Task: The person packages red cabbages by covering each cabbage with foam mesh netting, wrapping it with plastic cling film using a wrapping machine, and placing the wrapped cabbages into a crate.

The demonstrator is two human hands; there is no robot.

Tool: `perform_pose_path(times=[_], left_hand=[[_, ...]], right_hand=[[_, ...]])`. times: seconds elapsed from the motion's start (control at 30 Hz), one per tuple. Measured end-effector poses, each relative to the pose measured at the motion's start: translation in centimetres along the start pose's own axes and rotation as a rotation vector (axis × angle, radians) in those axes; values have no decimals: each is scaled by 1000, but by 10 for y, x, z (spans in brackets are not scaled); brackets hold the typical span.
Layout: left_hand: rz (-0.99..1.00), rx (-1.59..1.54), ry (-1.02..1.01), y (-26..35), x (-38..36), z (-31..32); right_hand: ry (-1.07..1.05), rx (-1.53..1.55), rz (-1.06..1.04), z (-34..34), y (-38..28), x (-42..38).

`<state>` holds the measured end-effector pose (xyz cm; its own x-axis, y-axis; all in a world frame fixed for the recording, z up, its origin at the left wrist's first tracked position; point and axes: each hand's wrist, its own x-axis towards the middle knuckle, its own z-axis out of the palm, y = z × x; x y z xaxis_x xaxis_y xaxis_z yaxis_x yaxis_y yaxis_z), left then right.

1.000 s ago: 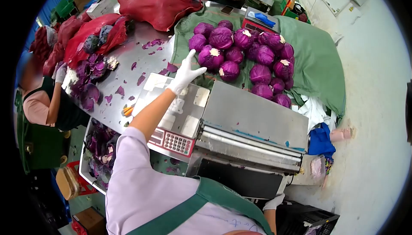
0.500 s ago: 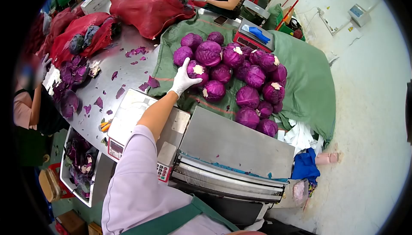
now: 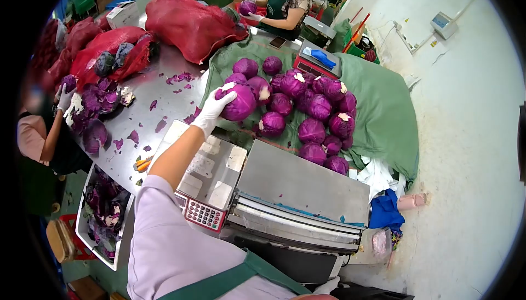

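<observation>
My left hand (image 3: pixel 212 109), in a white glove, is shut on a purple cabbage (image 3: pixel 241 103) and holds it lifted off the near left edge of a pile of purple cabbages (image 3: pixel 310 104). The pile lies on a green cloth (image 3: pixel 383 108). Just below the hand stands a weighing scale (image 3: pixel 215 164) with a red keypad (image 3: pixel 205 214). A scrap of white glove (image 3: pixel 329 286), probably my right hand, shows at the bottom edge under the machine; its grip is hidden.
A steel wrapping machine (image 3: pixel 304 185) stands right of the scale. Red mesh sacks (image 3: pixel 192 21) and cabbage leaves lie on the steel table (image 3: pixel 159 94). A tray (image 3: pixel 87 229) holds trimmings. One person works at the far end (image 3: pixel 285 4), another at the left (image 3: pixel 38 136).
My left hand reached out to the pile, closed on a cabbage at its near left edge, and has lifted it and drawn it back toward the scale.
</observation>
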<state>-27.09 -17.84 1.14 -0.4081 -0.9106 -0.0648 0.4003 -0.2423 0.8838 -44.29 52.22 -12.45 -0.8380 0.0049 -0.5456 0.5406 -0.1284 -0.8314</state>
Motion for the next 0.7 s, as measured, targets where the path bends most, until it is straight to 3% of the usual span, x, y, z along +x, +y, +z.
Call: perform_pose_path(times=[0.03,0.13,0.27,0.4,0.47,0.5,0.53,0.57,0.63,0.7], left_hand=[[58,66,5,-4,7,-20],[42,226,73,61,-63,-21],[99,373,133,71,-121,-62],[135,560,218,60,-176,-87],[95,584,212,57,-204,-81],[171,601,204,44,-210,-88],[245,618,195,32,-214,-95],[288,727,140,28,-218,-97],[367,900,102,27,-230,-87],[386,991,88,25,-234,-90]], right_hand=[[-12,6,-2,-1,3,3],[-49,12,0,-7,10,10],[-75,22,-24,-11,13,13],[66,-103,-75,-33,17,38],[103,-353,-191,-13,-16,8],[207,-447,-440,-43,-1,45],[163,-401,-484,-51,-19,58],[170,-572,-708,-31,-50,35],[247,-759,-887,-3,-97,14],[134,-569,-912,41,-140,-17]])
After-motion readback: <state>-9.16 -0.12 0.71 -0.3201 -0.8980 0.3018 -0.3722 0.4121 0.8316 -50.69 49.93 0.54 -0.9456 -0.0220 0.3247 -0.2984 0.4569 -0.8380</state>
